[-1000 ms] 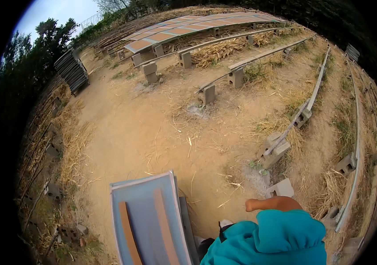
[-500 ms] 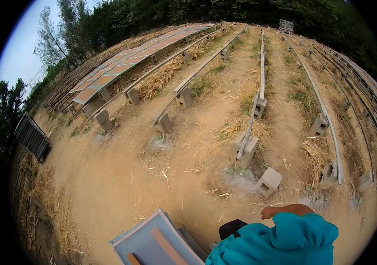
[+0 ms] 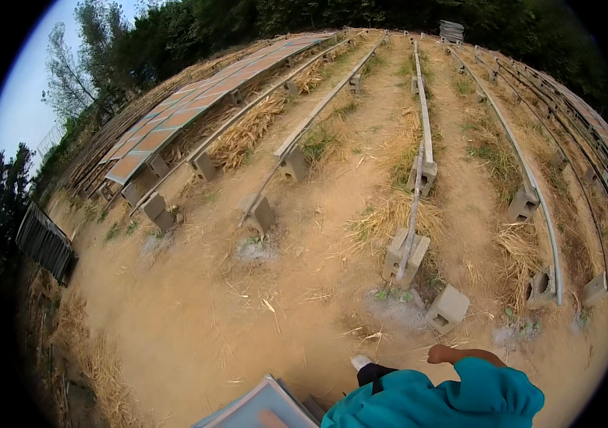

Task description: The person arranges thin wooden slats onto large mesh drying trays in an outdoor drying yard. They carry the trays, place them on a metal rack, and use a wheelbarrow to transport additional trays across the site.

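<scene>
Off to the left, a stack of dark panels is leaning at the path's edge, and beyond it a row of orange-brown sheets in pale frames is slanting away uphill. Lower down, left of the person's body, the framed panel is poking up from the bottom edge, only its far corner showing, with more layers seemingly lying beneath. I'd judge its rim stiff and its bluish-grey middle thinner and easier to dent; one panel is probably light but awkward, several together heavier. The rim is looking like the place to grip, on opposite sides, keeping fingers off the middle. The left hand isn't showing, so I can't tell what its fingers are doing. Rightward, a pale shoe is peeping out ahead of the teal sleeve. The right hand is hanging near a concrete block, apart from it, seemingly curled with nothing visible in it; how tightly, I can't tell.
</scene>
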`<state>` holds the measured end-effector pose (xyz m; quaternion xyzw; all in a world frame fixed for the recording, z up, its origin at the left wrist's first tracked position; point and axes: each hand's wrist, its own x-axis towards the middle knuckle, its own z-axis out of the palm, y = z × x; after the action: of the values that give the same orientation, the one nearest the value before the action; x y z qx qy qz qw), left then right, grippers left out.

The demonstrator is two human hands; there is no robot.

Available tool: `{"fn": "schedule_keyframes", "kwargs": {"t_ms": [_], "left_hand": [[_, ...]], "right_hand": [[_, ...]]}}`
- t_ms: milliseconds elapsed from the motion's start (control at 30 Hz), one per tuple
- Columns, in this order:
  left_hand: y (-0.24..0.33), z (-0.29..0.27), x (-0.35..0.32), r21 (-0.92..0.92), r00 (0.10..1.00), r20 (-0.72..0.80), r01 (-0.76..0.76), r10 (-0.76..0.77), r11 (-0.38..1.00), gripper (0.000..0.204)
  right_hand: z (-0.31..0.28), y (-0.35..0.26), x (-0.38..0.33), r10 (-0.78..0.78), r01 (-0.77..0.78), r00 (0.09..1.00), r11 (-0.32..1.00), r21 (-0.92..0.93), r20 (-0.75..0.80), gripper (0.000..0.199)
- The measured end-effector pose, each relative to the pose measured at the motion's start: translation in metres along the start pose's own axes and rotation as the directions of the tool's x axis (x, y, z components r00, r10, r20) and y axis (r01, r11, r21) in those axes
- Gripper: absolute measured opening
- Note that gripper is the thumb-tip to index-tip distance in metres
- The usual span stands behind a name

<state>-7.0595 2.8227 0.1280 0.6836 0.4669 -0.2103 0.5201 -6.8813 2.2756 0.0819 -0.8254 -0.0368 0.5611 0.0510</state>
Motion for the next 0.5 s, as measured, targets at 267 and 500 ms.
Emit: {"fn": "schedule_keyframes", "kwargs": {"t_ms": [267, 500], "left_hand": [[0.066, -0.025, 0.027, -0.320, 0.945, -0.167, 0.218, -0.282, 0.922, 0.047], [0.042, -0.024, 0.046, -0.516, 0.826, -0.380, 0.184, -0.416, 0.837, 0.043]], "right_hand": [[-0.178, -0.184, 0.054, -0.309, 0.354, 0.886, 0.932, 0.074, -0.346, 0.039], [-0.284, -0.334, 0.063, -0.269, 0.270, 0.963, 0.962, 0.048, -0.028, 0.039]]}}
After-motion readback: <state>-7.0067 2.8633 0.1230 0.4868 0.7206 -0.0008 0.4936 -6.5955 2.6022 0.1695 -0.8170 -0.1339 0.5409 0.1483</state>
